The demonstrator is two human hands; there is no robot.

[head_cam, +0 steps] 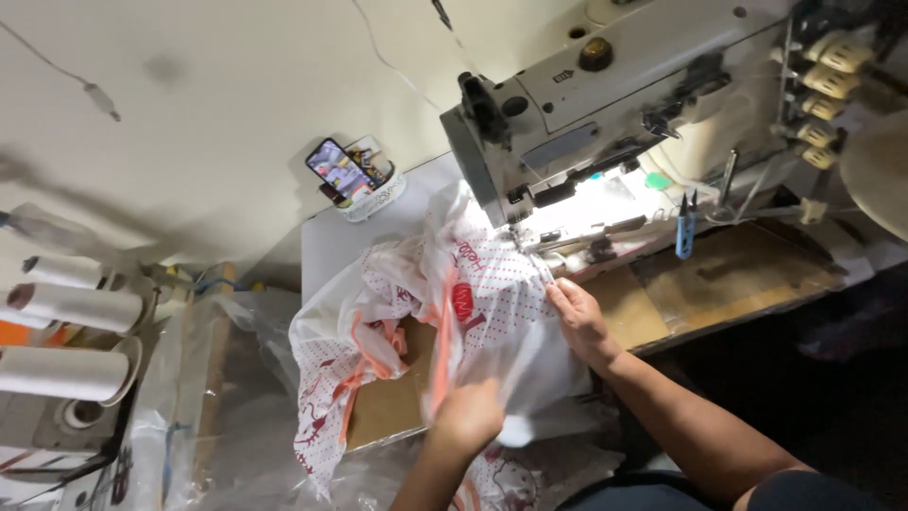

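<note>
A white cloth [492, 312] with red dots and orange-red trim lies bunched on the sewing table, its far edge under the needle of a grey-white sewing machine [586, 104]. My right hand [579, 317] presses flat on the cloth just in front of the needle, fingers pinching its edge. My left hand [468, 416] grips a fold of the same cloth at the near edge, fingers closed around it. The needle area is lit brightly by a lamp.
A small tray with a lit phone [339, 170] stands at the back left. Blue thread snips [685, 227] hang right of the machine. Large white thread cones [71, 308] sit at far left. Clear plastic sheeting [203, 407] drapes beside the wooden table [719, 274].
</note>
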